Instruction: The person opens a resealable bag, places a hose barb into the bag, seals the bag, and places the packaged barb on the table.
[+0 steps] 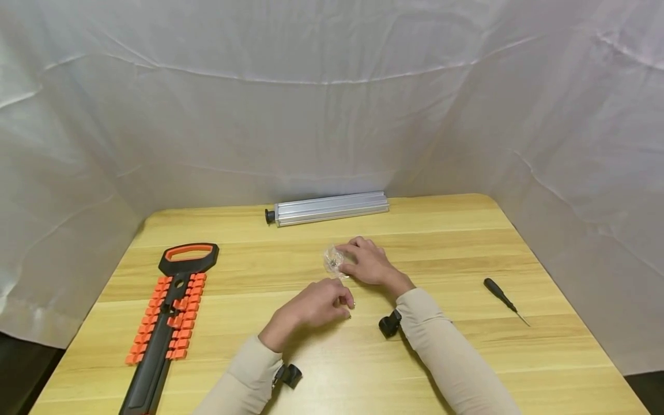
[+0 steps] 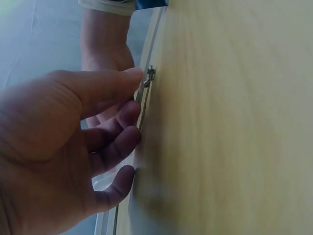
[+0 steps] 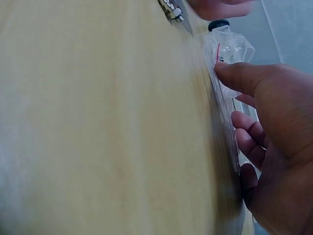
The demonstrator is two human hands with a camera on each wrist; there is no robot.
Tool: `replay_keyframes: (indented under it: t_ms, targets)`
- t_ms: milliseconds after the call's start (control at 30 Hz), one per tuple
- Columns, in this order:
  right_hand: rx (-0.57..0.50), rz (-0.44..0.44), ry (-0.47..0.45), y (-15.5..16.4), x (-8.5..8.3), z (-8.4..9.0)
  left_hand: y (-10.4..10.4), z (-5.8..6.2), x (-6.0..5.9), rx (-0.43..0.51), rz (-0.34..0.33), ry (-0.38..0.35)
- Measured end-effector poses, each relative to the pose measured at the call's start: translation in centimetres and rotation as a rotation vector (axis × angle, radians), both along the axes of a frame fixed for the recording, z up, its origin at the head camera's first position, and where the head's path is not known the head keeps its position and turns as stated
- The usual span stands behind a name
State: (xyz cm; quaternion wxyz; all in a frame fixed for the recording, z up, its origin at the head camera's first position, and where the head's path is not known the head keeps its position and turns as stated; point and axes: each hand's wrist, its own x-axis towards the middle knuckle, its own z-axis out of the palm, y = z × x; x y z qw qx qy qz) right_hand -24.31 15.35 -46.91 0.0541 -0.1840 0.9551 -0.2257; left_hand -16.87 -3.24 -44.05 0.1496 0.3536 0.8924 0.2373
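Observation:
My right hand grips a small clear plastic bag of tiny hardware just above the tabletop. In the right wrist view its thumb presses on the bag. My left hand sits just in front of it with curled fingers. Its fingertips pinch a small metal part down at the wood. In the left wrist view the thumb reaches that small metal part. The same part shows at the top of the right wrist view.
A silver aluminium bar with a black end cap lies along the back of the wooden table. A black and orange bit rack lies at the left. A small black-handled screwdriver lies at the right. White sheeting surrounds the table.

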Motion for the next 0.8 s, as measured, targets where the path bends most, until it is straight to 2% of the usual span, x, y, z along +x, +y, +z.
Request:
replay_keyframes:
  t_ms: [133, 533, 800]
  targets:
    - [-0.002, 0.004, -0.004, 0.1, 0.0, 0.0, 0.3, -0.1, 0.3, -0.057, -0.004, 0.023]
    - [-0.009, -0.002, -0.016, 0.0, 0.1, 0.2, 0.7, -0.3, 0.9, -0.096, -0.004, 0.091]
    - [-0.012, -0.009, -0.015, -0.1, 0.2, 0.3, 0.8, -0.2, 1.4, -0.157, -0.044, 0.141]
